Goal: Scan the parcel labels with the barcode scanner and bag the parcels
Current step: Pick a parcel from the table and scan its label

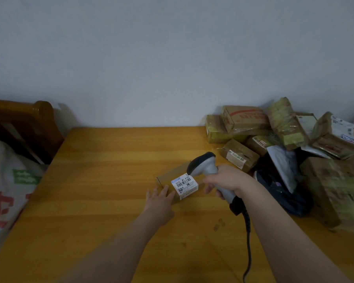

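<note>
A pale wall rises behind a yellow-brown wooden worktop [102, 180]. At the far left a white woven sack with red and green print [6, 193] leans beside the worktop. Near the middle, the left hand [160, 201] lies with fingers straight, their tips touching a small brown cardboard parcel [166, 177] that rests on the worktop, its white barcode label [185, 184] facing up. The right hand [227, 180] is wrapped round the handle of a grey corded barcode scanner [204, 166], whose head is just above the label. A heap of taped brown parcels [274, 135] fills the right corner.
</note>
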